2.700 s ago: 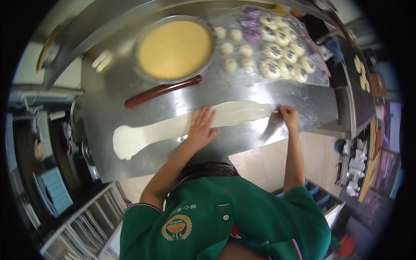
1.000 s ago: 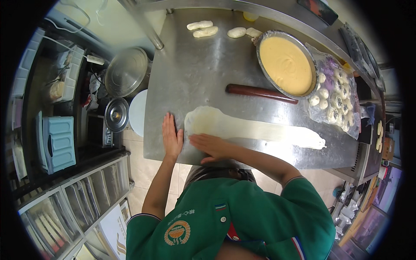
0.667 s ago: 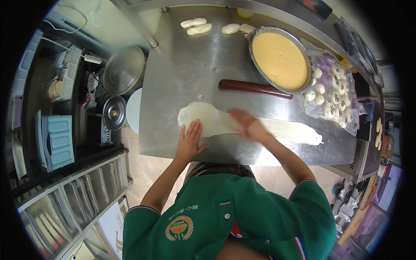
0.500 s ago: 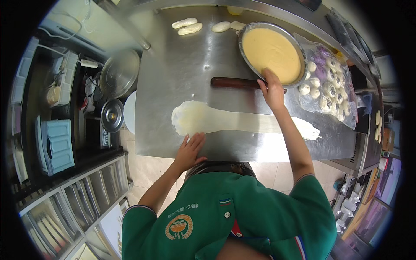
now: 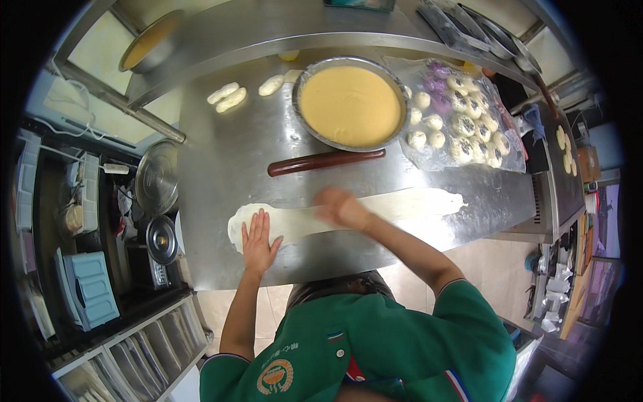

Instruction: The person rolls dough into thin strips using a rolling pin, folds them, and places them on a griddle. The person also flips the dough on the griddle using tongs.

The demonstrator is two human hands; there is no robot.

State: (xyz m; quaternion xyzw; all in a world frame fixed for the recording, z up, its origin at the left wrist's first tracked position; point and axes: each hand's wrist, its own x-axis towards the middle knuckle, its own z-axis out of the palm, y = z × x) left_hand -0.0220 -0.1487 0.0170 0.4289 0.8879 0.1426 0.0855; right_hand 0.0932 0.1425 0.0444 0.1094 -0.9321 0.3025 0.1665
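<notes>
- Lying along the bench (image 5: 221, 161): one long dough sheet (image 5: 408, 206), best kept evenly thin.
- Left hand (image 5: 258, 245), grip spread over its left end, should press lightly.
- Right hand (image 5: 340, 208) blurs across the middle; can't tell its grip.

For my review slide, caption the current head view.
Left hand on a long dough strip, blurred right hand over it, rolling pin and bowl of yellow mixture beyond.

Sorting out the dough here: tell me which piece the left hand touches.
The long, flat strip at the front: the left hand rests on its left end. Short rolls and round balls sit farther back.
</notes>
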